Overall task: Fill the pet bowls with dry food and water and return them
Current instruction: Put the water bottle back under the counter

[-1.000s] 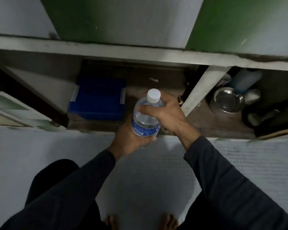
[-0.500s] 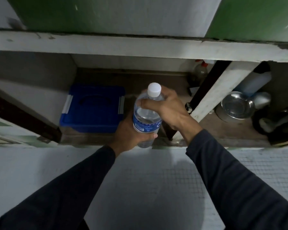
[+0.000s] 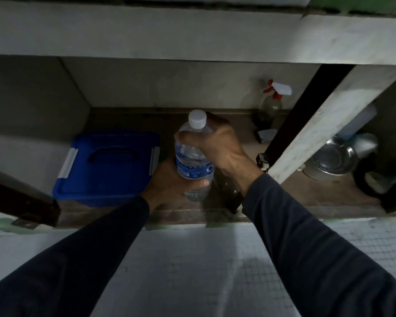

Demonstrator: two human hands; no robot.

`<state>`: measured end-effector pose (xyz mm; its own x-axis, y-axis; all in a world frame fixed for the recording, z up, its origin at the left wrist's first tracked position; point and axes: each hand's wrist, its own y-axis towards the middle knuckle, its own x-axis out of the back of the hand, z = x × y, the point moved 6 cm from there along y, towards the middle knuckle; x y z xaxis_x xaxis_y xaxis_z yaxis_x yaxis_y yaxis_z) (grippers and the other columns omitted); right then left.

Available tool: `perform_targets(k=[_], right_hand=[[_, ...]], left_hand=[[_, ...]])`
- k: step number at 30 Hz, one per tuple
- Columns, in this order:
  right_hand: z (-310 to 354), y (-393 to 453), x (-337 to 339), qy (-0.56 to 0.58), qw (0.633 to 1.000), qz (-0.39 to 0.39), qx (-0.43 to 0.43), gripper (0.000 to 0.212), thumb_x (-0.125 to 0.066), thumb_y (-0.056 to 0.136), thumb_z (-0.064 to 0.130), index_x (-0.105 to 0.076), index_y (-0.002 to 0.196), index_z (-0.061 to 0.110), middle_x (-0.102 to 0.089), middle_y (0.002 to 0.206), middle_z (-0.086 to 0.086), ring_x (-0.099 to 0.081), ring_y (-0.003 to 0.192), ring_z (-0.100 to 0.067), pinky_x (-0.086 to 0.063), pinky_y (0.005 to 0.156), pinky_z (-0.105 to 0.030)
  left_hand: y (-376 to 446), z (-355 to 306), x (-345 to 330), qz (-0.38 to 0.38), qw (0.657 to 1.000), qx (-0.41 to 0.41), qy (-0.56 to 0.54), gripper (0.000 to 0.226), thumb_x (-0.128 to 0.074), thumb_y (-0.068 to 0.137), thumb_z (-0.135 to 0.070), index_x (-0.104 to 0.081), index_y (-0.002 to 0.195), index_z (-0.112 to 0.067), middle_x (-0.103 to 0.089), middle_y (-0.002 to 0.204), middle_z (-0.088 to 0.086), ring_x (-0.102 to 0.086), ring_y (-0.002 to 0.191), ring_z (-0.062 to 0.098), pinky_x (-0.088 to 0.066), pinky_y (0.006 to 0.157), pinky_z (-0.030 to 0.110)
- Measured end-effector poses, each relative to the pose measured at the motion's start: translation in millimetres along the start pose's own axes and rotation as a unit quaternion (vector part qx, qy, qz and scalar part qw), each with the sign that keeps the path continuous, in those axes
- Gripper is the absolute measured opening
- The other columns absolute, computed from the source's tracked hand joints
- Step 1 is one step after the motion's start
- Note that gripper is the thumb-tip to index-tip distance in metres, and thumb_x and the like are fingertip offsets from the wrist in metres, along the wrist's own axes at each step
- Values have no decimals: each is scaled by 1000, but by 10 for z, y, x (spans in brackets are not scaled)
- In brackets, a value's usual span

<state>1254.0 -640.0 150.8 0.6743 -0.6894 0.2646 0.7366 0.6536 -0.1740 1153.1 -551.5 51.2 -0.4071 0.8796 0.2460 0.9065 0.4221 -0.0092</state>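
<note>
A clear water bottle with a white cap and blue label stands upright inside the low cabinet opening. My left hand grips its lower body from the left. My right hand wraps its shoulder just below the cap. A blue lidded plastic box with white clips sits on the cabinet floor to the left of the bottle. A shiny metal bowl rests in the right compartment behind the white post.
A white post and a dark door edge divide the two compartments. A spray bottle with a red trigger stands at the back. Dark objects lie at the far right. White tiled floor spreads below the cabinet.
The view has tilted down and closer to the cabinet. Both hands have carried the bottle deeper into the left compartment, beside the blue box; the grip is the same.
</note>
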Motion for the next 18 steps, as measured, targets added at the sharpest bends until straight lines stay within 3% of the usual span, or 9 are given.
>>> perform_targets(k=[2, 6, 8, 11, 18], right_hand=[[-55, 59, -23, 3, 1000, -18, 2, 37, -90, 62, 49, -67, 87, 34, -72, 88, 14, -68, 78, 1, -55, 64, -18], [-151, 168, -40, 23, 999, -41, -11, 44, -89, 56, 54, -65, 87, 35, -70, 91, 15, -67, 79, 0, -50, 60, -16], [-163, 208, -58, 23, 999, -43, -16, 47, -88, 54, 59, -61, 86, 37, -68, 89, 18, -65, 80, 1, -48, 60, -16], [-149, 273, -59, 18, 998, -60, -1, 55, -83, 46, 66, -63, 88, 38, -70, 88, 19, -67, 79, 1, -50, 62, -17], [-143, 378, -77, 32, 996, -81, 28, 51, -82, 44, 64, -67, 82, 33, -68, 74, 33, -64, 68, 12, -43, 47, -4]], left_hand=[[77, 52, 20, 11, 1000, 2, 22, 83, -93, 60, -60, -56, 133, -45, -67, 131, -25, -62, 122, -2, -52, 95, 13], [222, 130, 68, 37, 997, 1, 64, 78, -97, 63, -35, -54, 118, -70, -65, 124, -36, -60, 120, -9, -51, 95, 11], [278, 161, 86, 43, 997, 3, 68, 77, -97, 64, -31, -54, 120, -63, -64, 122, -39, -60, 120, -10, -51, 95, 11], [340, 172, 117, 46, 997, 2, 66, 75, -95, 66, -29, -51, 120, -55, -60, 117, -48, -56, 114, -21, -44, 86, -1], [382, 100, 118, 41, 997, 0, 59, 77, -93, 55, -54, -47, 110, -83, -57, 114, -54, -54, 110, -27, -41, 83, -6]])
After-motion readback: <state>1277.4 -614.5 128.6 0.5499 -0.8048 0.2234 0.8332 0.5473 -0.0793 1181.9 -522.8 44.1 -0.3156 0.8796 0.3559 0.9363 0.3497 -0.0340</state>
